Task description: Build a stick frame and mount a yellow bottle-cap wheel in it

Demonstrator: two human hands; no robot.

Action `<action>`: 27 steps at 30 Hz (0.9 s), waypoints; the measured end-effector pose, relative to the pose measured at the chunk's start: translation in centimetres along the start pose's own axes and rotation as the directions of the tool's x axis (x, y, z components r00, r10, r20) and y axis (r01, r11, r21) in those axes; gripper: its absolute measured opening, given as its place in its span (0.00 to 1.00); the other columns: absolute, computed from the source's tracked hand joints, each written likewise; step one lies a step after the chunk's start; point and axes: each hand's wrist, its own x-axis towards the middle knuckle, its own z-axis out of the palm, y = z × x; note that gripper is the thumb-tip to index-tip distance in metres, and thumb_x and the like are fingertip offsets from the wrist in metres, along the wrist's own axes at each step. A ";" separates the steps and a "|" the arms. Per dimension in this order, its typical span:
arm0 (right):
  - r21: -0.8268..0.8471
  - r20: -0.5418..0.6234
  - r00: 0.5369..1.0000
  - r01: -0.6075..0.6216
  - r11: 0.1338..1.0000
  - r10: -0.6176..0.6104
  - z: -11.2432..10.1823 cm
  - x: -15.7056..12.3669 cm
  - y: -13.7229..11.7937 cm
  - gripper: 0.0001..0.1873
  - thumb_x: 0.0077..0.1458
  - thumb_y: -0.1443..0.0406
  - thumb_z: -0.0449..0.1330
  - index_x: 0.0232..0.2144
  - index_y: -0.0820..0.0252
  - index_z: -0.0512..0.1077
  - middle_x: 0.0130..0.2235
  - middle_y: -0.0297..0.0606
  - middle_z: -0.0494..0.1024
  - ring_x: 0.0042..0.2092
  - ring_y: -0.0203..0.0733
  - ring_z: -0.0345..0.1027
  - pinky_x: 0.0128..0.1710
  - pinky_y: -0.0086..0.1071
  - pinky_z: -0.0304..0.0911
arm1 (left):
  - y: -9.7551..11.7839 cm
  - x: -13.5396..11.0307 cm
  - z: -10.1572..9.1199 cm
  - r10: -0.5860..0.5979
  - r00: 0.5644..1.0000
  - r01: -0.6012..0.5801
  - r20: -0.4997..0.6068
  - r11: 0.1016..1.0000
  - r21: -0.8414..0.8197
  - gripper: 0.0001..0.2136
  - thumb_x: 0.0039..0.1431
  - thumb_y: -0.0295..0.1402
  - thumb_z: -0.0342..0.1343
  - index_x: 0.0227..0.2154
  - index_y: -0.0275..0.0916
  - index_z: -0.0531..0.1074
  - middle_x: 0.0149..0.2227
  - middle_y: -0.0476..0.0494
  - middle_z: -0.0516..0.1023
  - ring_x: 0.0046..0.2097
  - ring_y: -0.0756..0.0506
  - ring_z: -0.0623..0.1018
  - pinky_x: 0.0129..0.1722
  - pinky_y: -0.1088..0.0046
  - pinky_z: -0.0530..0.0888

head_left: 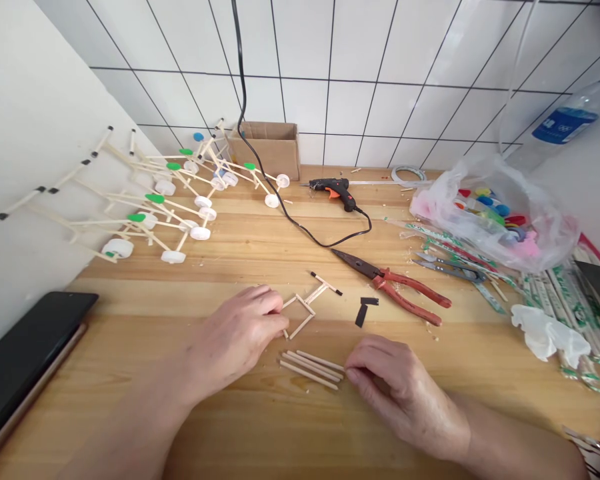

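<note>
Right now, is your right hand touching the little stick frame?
Apart. The head view shows bare wooden tabletop between the right hand and the little stick frame.

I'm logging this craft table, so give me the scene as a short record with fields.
Left hand: at left side of small stick frame, grip unclear
Right hand: by right ends of loose wooden sticks, contact unclear
Tools: glue gun, long-nose pliers, thread snips
Near pliers: black strips
Back left: wheeled stick models
Back right: plastic bag, colourful pieces
</note>
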 end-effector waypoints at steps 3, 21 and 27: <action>0.000 -0.001 1.000 -0.001 1.000 0.001 0.0 0.0 0.0 0.09 0.59 0.72 0.50 0.30 0.61 0.68 0.26 0.36 0.70 0.29 0.35 0.62 0.28 0.27 0.56 | -0.3 0.0 0.3 0.005 1.000 -0.005 -0.010 1.000 -0.001 0.14 0.60 0.20 0.47 0.24 0.36 0.75 0.28 0.44 0.71 0.33 0.45 0.68 0.32 0.70 0.65; -0.006 0.008 1.000 -0.008 1.000 0.008 0.0 0.0 0.1 0.09 0.59 0.72 0.50 0.29 0.61 0.68 0.26 0.37 0.70 0.29 0.36 0.62 0.28 0.28 0.56 | -0.3 0.2 0.3 0.027 1.000 -0.027 -0.001 1.000 -0.009 0.15 0.60 0.20 0.46 0.25 0.38 0.75 0.29 0.45 0.71 0.33 0.46 0.67 0.32 0.70 0.65; -0.006 0.011 1.000 -0.006 1.000 0.006 0.0 -0.1 0.0 0.10 0.59 0.72 0.49 0.29 0.61 0.68 0.26 0.37 0.70 0.29 0.36 0.62 0.28 0.28 0.56 | -0.2 0.2 0.3 0.035 0.999 -0.035 -0.008 0.999 -0.004 0.16 0.61 0.20 0.45 0.25 0.39 0.75 0.29 0.45 0.71 0.33 0.46 0.67 0.33 0.70 0.66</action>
